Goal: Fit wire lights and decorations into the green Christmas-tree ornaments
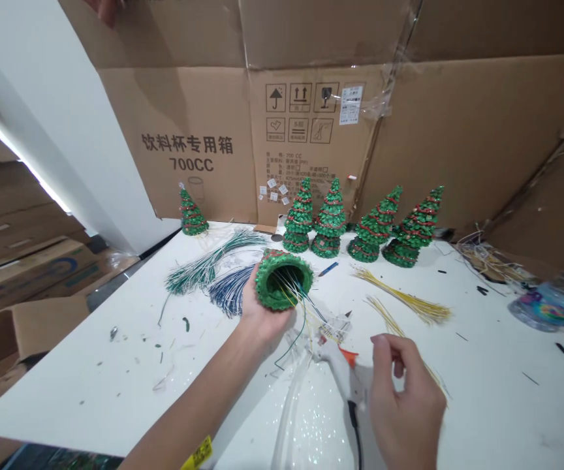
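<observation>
Tabletop [115,391] is carrying four seemingly assembled trees [299,219] right of centre; left hand [262,318] is holding a hollow tree [265,287], wires [292,286] dangling; right hand [407,395] is curling, contents unclear.

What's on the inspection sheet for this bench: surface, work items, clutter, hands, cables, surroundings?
Surface: flat white tabletop, small dark scraps scattered on it.
Work items: hollow green beaded tree, base opening toward camera, wires trailing out; four green-and-red conical trees in a row behind; green-and-white wire bundle, blue wire bundle, yellow wire bundle.
Clutter: clear plastic bottle-like object at right.
Hands: left hand holds the hollow tree; right hand curled beside a white gun-shaped tool with orange trigger, grasp unclear.
Cables: black cord from that tool, leaving the picture at the bottom.
Surroundings: brown cardboard panels behind; brown cardboard boxes at left.
</observation>
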`<act>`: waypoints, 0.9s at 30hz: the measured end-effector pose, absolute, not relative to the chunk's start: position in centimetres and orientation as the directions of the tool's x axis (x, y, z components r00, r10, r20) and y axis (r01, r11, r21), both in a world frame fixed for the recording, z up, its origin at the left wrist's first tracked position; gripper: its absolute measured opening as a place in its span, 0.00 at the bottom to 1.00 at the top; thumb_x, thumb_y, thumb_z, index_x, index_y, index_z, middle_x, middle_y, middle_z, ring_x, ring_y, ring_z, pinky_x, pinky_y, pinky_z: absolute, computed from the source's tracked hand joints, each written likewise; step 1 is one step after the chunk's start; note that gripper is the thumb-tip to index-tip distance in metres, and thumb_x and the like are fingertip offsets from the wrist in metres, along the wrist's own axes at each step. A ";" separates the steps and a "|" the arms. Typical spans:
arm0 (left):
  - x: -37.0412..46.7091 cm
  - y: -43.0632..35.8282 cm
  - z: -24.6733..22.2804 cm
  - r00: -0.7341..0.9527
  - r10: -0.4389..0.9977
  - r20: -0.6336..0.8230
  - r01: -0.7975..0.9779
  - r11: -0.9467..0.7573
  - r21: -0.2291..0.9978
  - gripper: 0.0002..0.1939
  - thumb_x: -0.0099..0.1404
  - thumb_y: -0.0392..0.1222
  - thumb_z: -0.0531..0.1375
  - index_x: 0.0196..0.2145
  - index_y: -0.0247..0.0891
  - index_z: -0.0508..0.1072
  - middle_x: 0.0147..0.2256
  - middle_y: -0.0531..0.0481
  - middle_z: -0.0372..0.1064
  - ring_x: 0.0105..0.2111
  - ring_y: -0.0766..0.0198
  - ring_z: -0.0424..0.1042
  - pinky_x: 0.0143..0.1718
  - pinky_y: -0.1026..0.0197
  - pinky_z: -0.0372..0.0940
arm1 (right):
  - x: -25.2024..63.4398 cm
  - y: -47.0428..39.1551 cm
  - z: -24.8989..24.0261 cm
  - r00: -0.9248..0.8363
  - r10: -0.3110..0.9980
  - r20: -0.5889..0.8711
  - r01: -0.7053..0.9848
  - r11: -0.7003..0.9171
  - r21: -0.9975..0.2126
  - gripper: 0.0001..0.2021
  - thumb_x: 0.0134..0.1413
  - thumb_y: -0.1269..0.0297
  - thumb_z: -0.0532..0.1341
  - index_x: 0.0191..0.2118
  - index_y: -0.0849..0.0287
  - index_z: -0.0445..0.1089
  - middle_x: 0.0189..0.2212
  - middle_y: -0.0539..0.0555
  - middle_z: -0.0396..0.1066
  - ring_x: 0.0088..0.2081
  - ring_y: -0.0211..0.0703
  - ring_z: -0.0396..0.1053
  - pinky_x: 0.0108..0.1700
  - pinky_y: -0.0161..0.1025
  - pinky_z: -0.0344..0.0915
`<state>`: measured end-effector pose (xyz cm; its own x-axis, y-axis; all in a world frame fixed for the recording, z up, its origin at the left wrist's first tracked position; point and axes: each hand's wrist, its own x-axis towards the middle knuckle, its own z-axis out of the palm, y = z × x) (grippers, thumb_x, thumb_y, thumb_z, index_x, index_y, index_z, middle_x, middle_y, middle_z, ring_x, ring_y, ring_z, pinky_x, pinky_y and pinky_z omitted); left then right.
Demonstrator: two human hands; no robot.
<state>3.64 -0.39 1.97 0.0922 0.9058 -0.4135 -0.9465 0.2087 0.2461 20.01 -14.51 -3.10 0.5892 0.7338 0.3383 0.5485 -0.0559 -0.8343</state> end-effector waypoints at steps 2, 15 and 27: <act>3.9 -0.6 2.2 0.092 0.907 -0.411 -0.944 0.210 0.254 0.15 0.72 0.40 0.59 0.51 0.37 0.81 0.35 0.47 0.82 0.34 0.56 0.82 0.49 0.49 0.78 | 18.8 -15.0 -0.8 0.608 0.716 0.342 0.431 0.064 -0.900 0.19 0.70 0.43 0.59 0.40 0.54 0.74 0.36 0.57 0.77 0.40 0.52 0.72 0.47 0.44 0.63; 5.1 -3.3 2.1 0.254 0.946 -0.202 -0.801 0.323 0.504 0.26 0.73 0.61 0.59 0.41 0.31 0.80 0.32 0.42 0.80 0.20 0.62 0.73 0.13 0.64 0.59 | 14.2 -9.7 0.3 0.146 0.989 -0.001 -0.305 0.044 -0.951 0.18 0.60 0.46 0.69 0.33 0.58 0.73 0.18 0.45 0.66 0.21 0.36 0.62 0.26 0.32 0.61; 6.2 -4.6 1.1 0.412 0.911 -0.024 -0.758 0.357 0.546 0.28 0.71 0.63 0.62 0.51 0.33 0.79 0.42 0.37 0.81 0.45 0.44 0.83 0.54 0.43 0.76 | 13.0 -9.5 -2.4 0.456 0.887 -0.079 -0.330 0.086 -0.940 0.10 0.42 0.63 0.68 0.32 0.56 0.70 0.20 0.45 0.68 0.21 0.36 0.62 0.22 0.32 0.57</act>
